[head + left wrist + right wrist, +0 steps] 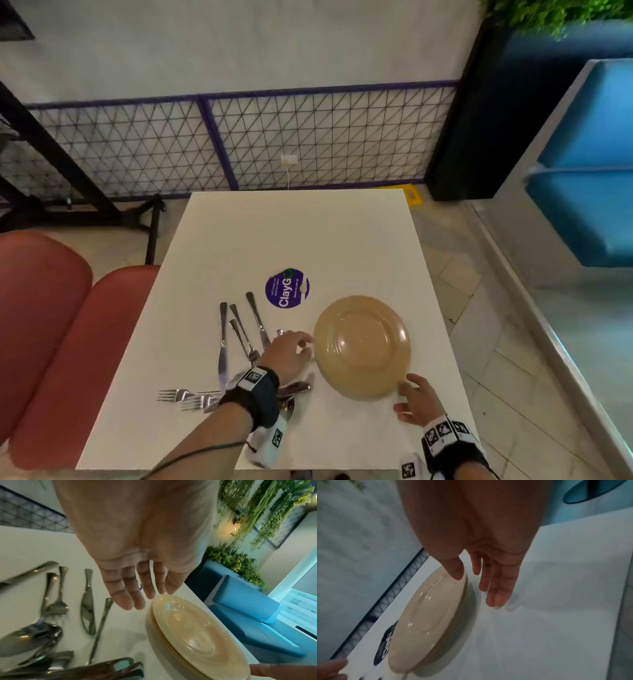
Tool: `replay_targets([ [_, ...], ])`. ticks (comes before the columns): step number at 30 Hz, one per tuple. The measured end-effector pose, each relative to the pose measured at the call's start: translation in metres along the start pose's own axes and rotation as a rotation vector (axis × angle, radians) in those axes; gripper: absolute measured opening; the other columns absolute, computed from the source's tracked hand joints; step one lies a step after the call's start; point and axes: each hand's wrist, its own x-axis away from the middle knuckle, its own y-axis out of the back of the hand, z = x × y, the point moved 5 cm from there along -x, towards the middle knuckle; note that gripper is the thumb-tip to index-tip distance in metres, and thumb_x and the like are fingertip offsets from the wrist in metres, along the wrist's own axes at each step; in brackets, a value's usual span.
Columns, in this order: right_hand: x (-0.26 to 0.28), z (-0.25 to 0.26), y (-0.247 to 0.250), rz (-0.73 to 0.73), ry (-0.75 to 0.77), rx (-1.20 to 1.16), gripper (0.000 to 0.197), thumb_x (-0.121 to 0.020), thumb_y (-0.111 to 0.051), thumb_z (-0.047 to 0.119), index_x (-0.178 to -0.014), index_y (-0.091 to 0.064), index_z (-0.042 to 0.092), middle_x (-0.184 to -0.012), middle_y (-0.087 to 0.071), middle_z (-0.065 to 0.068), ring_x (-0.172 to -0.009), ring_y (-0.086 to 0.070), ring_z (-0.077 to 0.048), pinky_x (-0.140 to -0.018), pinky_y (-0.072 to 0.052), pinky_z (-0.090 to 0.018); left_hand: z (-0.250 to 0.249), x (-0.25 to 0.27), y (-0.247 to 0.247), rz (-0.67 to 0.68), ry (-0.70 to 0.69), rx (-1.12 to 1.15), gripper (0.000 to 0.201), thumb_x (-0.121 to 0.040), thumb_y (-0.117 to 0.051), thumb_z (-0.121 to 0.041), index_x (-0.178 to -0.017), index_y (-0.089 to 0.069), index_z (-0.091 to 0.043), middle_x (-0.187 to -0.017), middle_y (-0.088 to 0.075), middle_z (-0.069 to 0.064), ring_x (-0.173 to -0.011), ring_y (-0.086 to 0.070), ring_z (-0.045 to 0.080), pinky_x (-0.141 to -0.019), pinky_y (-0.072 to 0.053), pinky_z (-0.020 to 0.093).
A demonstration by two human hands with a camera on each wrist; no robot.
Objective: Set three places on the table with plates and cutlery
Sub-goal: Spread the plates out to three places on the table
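A stack of beige plates (361, 346) (197, 635) (429, 615) sits on the white table (291, 236), near its right front. My left hand (291, 349) (137, 588) hovers at the stack's left rim, fingers straight and holding nothing. My right hand (412, 397) (488, 582) is at the near right rim, fingers spread, thumb over the plate's edge, fingertips close to the tabletop. A loose pile of metal knives, forks and spoons (239, 353) (56, 608) lies left of the plates, partly under my left wrist.
A round purple sticker (287, 288) is stuck on the table beyond the plates. Red seats (51, 325) stand to the left, a blue bench (589, 171) to the right. A wire mesh fence (239, 144) runs behind the table's far edge.
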Motion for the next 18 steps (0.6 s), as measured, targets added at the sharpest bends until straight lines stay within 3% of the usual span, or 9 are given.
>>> replay_targets([
  [2, -0.011, 0.003, -0.002, -0.031, -0.011, -0.037, 0.041, -0.100, -0.046, 0.005, -0.140, -0.037, 0.011, -0.097, -0.056, -0.020, -0.065, -0.055, -0.027, -0.058, -0.048, -0.034, -0.003, -0.019, -0.005, 0.024, 0.028, -0.037, 0.031, -0.096, -0.050, -0.030, -0.126, -0.058, -0.030, -0.126, -0.054, -0.003, -0.117, -0.052, 0.017, -0.096, -0.039, 0.027],
  [4, -0.016, 0.006, -0.002, -0.064, -0.063, -0.079, 0.037, -0.100, -0.046, 0.005, -0.135, -0.040, 0.012, -0.090, -0.061, -0.020, -0.065, -0.057, -0.028, -0.060, -0.048, -0.035, -0.007, -0.035, -0.010, 0.066, 0.081, -0.057, 0.036, -0.096, -0.049, -0.029, -0.131, -0.053, -0.029, -0.134, -0.047, 0.000, -0.121, -0.051, 0.023, -0.094, -0.036, 0.028],
  [7, -0.026, 0.010, -0.009, -0.102, -0.089, -0.141, 0.038, -0.099, -0.043, 0.002, -0.136, -0.044, 0.008, -0.110, -0.063, -0.026, -0.072, -0.063, -0.033, -0.064, -0.054, -0.039, -0.003, -0.054, -0.018, 0.109, 0.169, -0.061, 0.053, -0.090, -0.051, -0.026, -0.142, -0.040, -0.025, -0.141, -0.039, 0.004, -0.123, -0.051, 0.030, -0.101, -0.038, 0.038],
  [9, -0.028, 0.011, -0.012, -0.118, -0.103, -0.182, 0.041, -0.096, -0.040, -0.004, -0.136, -0.045, 0.006, -0.117, -0.060, -0.026, -0.079, -0.063, -0.036, -0.065, -0.055, -0.042, -0.003, -0.063, -0.023, 0.129, 0.194, -0.055, 0.057, -0.087, -0.053, -0.024, -0.142, -0.038, -0.024, -0.139, -0.042, 0.005, -0.121, -0.053, 0.032, -0.103, -0.037, 0.043],
  [12, -0.031, 0.009, -0.015, -0.151, -0.114, -0.235, 0.044, -0.096, -0.038, -0.005, -0.138, -0.044, 0.008, -0.107, -0.060, -0.021, -0.086, -0.062, -0.037, -0.070, -0.055, -0.045, -0.002, -0.072, -0.029, 0.134, 0.191, -0.018, 0.056, -0.083, -0.058, -0.025, -0.137, -0.041, -0.025, -0.132, -0.050, 0.005, -0.113, -0.057, 0.032, -0.099, -0.046, 0.045],
  [18, -0.026, 0.007, -0.024, -0.145, -0.079, -0.404, 0.037, -0.100, -0.038, 0.002, -0.134, -0.046, 0.010, -0.106, -0.061, -0.017, -0.092, -0.062, -0.036, -0.075, -0.054, -0.049, 0.002, -0.078, -0.030, 0.103, 0.177, 0.058, 0.062, -0.079, -0.070, -0.022, -0.134, -0.043, -0.022, -0.128, -0.054, 0.003, -0.111, -0.059, 0.029, -0.095, -0.049, 0.043],
])
